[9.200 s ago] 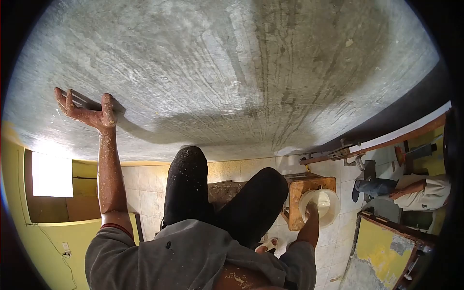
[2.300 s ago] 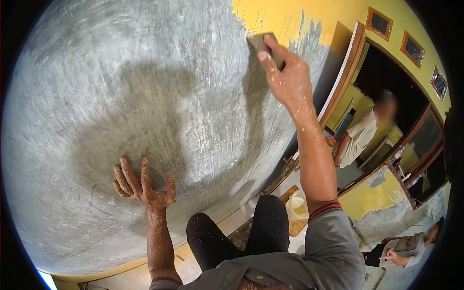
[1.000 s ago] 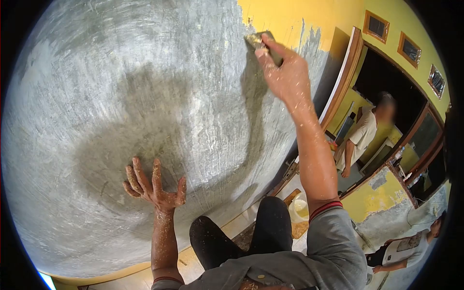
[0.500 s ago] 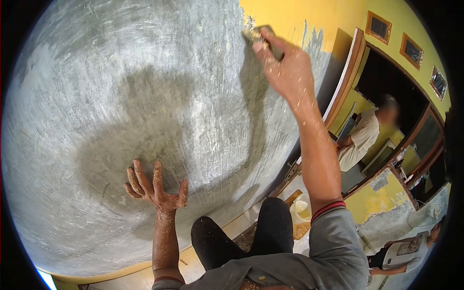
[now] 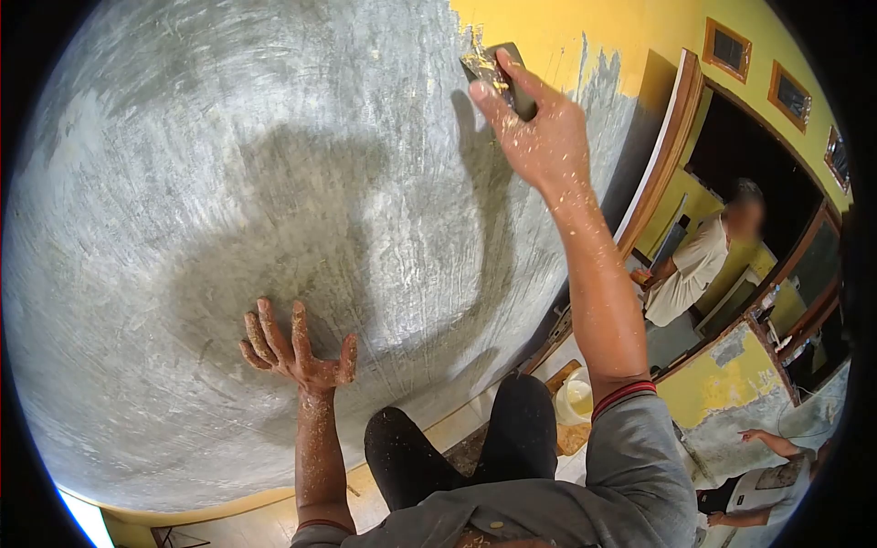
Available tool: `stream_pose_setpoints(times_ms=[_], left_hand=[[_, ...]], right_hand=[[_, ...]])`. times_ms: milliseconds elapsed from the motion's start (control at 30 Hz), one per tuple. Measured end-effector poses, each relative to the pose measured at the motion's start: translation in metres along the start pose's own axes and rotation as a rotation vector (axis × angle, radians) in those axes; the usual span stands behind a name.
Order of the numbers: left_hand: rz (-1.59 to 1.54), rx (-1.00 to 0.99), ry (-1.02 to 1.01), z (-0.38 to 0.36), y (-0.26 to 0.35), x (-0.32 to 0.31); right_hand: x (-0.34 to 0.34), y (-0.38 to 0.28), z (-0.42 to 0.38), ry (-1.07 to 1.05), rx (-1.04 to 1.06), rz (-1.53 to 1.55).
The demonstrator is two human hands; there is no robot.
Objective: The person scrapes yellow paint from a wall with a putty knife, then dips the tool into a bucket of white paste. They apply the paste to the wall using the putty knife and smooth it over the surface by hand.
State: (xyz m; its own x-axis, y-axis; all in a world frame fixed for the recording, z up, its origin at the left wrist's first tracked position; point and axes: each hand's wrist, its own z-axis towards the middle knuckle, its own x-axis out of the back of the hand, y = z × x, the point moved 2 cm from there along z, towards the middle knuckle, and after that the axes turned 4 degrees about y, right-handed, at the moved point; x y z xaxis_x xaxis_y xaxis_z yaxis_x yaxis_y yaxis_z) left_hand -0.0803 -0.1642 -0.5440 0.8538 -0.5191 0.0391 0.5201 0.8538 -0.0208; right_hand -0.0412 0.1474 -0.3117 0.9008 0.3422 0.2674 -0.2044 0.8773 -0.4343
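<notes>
My right hand grips a dark, flat scraper high on the wall. Yellow paint flakes cling to the scraper's blade, which is at the ragged border between the yellow paint and the scraped grey wall. Much of the handle is hidden by my fingers. Lower left, my left hand is spread with its fingers apart, seemingly resting on the grey surface and holding nothing. Flakes dot both forearms.
A white bucket stands on the floor beyond my knees. At the right, one person is by a doorway with a wooden frame. Another person is at the lower right, near a patchy yellow wall.
The scraper has turned, showing more of its flat face with loose flakes on it. My left hand stays in place. The person at lower right has raised an arm.
</notes>
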Motion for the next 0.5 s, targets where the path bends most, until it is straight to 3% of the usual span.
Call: stream_pose_setpoints(times_ms=[300,367,433,500], left_hand=[[0.016,0.136,0.023,0.013,0.024,0.003],[-0.225,0.022,-0.084,0.031,0.054,0.005],[-0.264,-0.285,-0.304,0.063,0.081,0.002],[-0.204,-0.296,-0.356,0.123,0.094,-0.014]], right_hand=[[-0.021,0.058,-0.126,-0.369,-0.164,0.467],[-0.025,0.066,-0.152,-0.388,-0.205,0.578],[-0.028,0.072,-0.177,-0.408,-0.288,0.596],[-0.027,0.082,-0.198,-0.376,-0.322,0.649]])
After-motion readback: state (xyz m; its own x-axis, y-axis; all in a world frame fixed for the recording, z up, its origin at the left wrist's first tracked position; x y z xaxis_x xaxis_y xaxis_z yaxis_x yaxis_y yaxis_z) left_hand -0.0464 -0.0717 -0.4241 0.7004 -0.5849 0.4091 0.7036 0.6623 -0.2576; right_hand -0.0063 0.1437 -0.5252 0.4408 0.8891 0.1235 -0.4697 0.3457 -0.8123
